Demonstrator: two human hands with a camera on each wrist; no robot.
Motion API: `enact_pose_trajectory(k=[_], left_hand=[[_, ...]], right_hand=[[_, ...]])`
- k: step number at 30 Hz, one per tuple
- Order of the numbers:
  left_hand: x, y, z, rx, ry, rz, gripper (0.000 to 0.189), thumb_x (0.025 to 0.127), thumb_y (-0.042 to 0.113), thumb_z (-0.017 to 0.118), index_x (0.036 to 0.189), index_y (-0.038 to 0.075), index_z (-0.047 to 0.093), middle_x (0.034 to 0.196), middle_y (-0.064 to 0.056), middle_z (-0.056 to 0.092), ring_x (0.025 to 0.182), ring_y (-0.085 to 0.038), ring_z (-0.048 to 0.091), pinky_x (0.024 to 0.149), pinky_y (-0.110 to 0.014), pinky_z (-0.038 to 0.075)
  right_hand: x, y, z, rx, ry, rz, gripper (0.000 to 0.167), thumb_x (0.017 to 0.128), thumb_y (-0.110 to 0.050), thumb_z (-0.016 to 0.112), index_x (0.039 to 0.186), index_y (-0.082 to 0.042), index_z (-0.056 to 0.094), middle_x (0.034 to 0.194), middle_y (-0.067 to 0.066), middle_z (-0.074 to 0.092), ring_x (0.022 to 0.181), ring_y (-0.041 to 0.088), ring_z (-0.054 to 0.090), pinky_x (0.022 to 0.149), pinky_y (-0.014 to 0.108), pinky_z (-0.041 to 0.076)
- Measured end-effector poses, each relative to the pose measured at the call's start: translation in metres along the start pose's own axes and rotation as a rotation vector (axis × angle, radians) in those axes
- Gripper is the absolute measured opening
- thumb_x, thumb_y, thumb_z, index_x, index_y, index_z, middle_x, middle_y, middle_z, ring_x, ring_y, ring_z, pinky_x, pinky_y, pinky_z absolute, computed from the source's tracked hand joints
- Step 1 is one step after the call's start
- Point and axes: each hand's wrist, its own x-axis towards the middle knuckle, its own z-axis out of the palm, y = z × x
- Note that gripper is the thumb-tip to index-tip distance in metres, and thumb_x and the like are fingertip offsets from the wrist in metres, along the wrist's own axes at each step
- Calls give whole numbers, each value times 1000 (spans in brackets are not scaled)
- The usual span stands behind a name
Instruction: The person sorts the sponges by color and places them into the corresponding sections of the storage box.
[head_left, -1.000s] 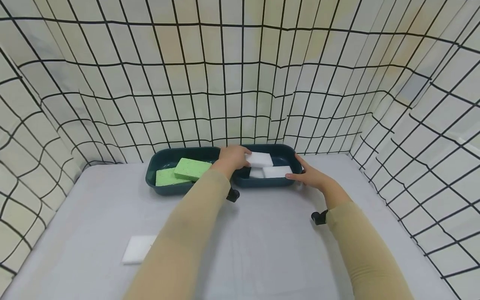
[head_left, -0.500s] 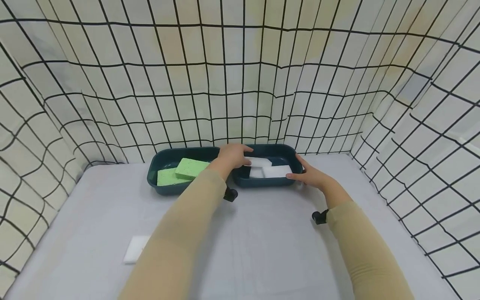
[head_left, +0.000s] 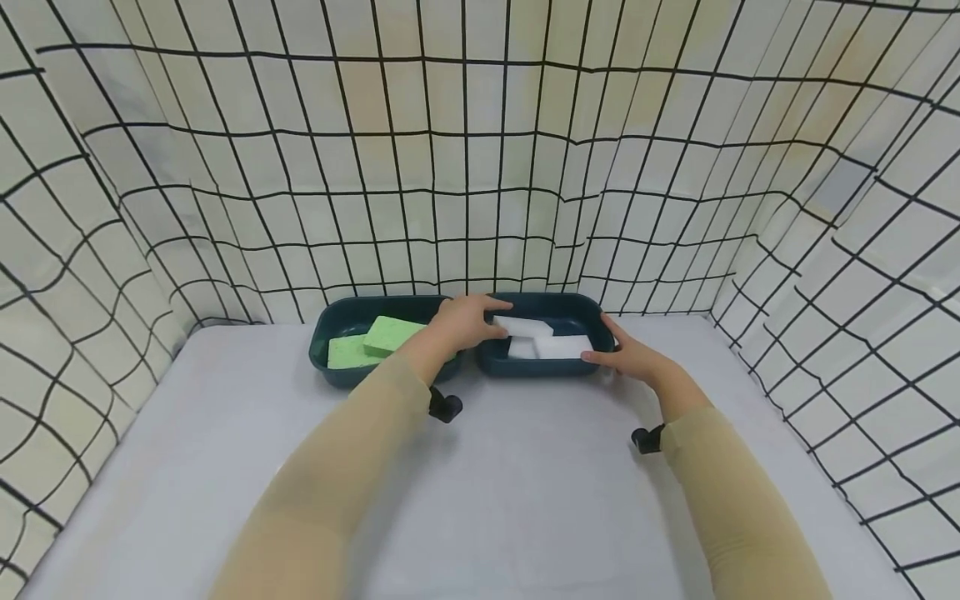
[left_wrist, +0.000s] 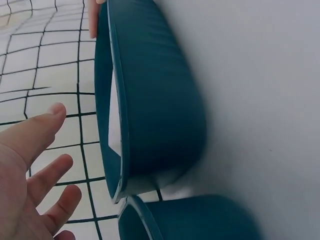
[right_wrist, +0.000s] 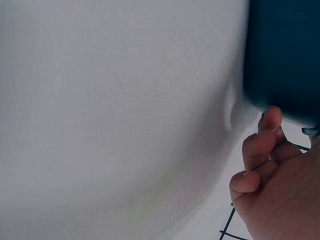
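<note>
Several white sponges (head_left: pixel 562 347) lie in the dark teal tray (head_left: pixel 536 368) on the right; one (head_left: pixel 525 327) leans tilted on the others. My left hand (head_left: pixel 465 321) is over the gap between the two trays. In the left wrist view this hand (left_wrist: pixel 30 165) has spread fingers and holds nothing, beside the tray wall (left_wrist: pixel 155 95). My right hand (head_left: pixel 633 360) grips the right end of that tray, thumb at the front rim. The right wrist view has its curled fingers (right_wrist: pixel 257 145) against the tray's end (right_wrist: pixel 285 55).
A second teal tray (head_left: pixel 347 378) stands close on the left with green sponges (head_left: pixel 393 335) in it, partly hidden by my left arm. Black-and-white grid netting (head_left: pixel 480 167) rises behind and along both sides of the white tabletop (head_left: pixel 525 475).
My left hand has let go of a white sponge, which has dropped lower into the right tray. My left sleeve now covers the white sponge on the table. My right hand stays on the tray.
</note>
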Motion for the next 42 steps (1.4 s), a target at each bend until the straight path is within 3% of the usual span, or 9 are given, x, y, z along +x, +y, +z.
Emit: enact_pose_trajectory(k=[8,15,17,21,24,27,36,42], left_hand=[[-31,-23,-7,-4,22,16,59,92,45,69,147,35,49,154,-1,43,137,-30,40,109,-50,28],[-66,-49,-18,-10,48,8,60,91,41,71,147,32,51,150,0,48,135,-34,41,111,-54,27],[-78,-58,-22,-27,55,1,60,91,40,72,147,31,51,150,0,48,137,-37,39,113,-57,23],[-104,-77,-28,-63,62,-13,60,90,39,73,146,30,51,147,-1,51,128,-35,51,113,-63,18],[-126,-93,-33,-70,70,-30,60,90,40,73,145,31,52,144,-1,55,113,-30,59,107,-63,26],[-148,-109,-36,-46,78,-20,59,89,38,74,144,28,54,143,-2,56,106,-29,60,99,-60,33],[-211,-144,-37,3,31,-27,58,87,39,76,140,23,59,135,-6,61,105,-31,59,84,-54,40],[-241,-163,-32,-13,-13,-37,57,85,43,77,136,24,63,132,-3,63,104,-27,58,82,-47,44]], right_hand=[[-2,-3,1,-5,-16,-9,107,88,-60,65,157,-37,-14,161,29,8,130,46,46,112,66,22],[-6,-2,1,-11,-21,-5,108,88,-62,64,157,-37,-15,163,27,1,130,47,46,112,66,23],[-7,-1,1,-16,-21,0,108,88,-62,64,157,-36,-15,162,28,3,130,47,46,111,67,24],[-7,-1,2,-27,-23,4,106,90,-61,63,156,-36,-16,161,30,7,130,48,46,110,67,26],[-6,-1,3,-27,-28,1,107,89,-62,63,156,-37,-17,161,30,7,130,48,46,110,68,26],[-5,-3,2,-25,-32,-8,108,88,-64,62,156,-37,-17,160,30,8,129,48,47,109,68,26],[-3,-3,-1,-25,-35,1,108,87,-65,63,156,-39,-16,160,29,13,127,44,48,109,68,27],[-6,-3,1,-28,-34,-8,108,87,-65,63,156,-39,-16,157,30,20,124,42,49,108,69,28]])
